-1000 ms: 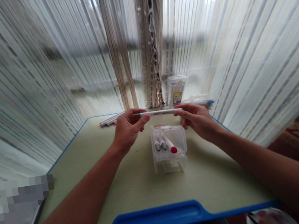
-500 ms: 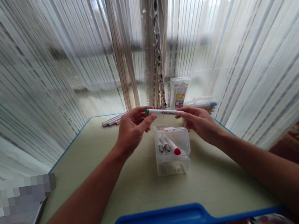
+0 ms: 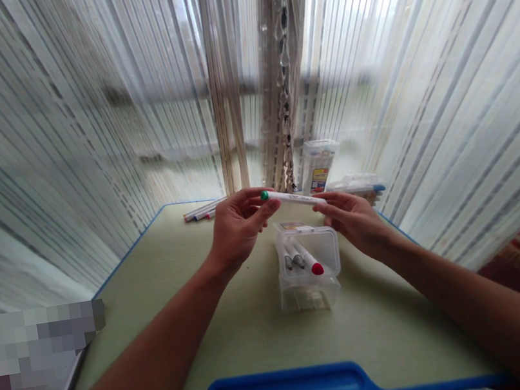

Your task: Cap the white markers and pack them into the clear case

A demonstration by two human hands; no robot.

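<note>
A white marker (image 3: 294, 198) with a green end is held nearly level between both hands, above the far part of the table. My left hand (image 3: 242, 224) pinches it near the green end. The other end is between the fingertips of my right hand (image 3: 348, 211). Below the marker stands a clear plastic box (image 3: 310, 295) with its lid open. Inside lie several white markers; one has a red end (image 3: 317, 269), and others show grey tips (image 3: 294, 260).
Several markers (image 3: 201, 213) lie at the table's back left, partly behind my left hand. A tall clear case (image 3: 320, 163) stands at the back right, beside another clear case (image 3: 356, 184). A string curtain (image 3: 168, 104) hangs behind the table (image 3: 205, 353). A blue tray ledge (image 3: 289, 389) edges the front.
The whole view has shifted slightly, so everything sits a little further right. The marker tilts a bit more, its right end lower. Both hands keep their hold.
</note>
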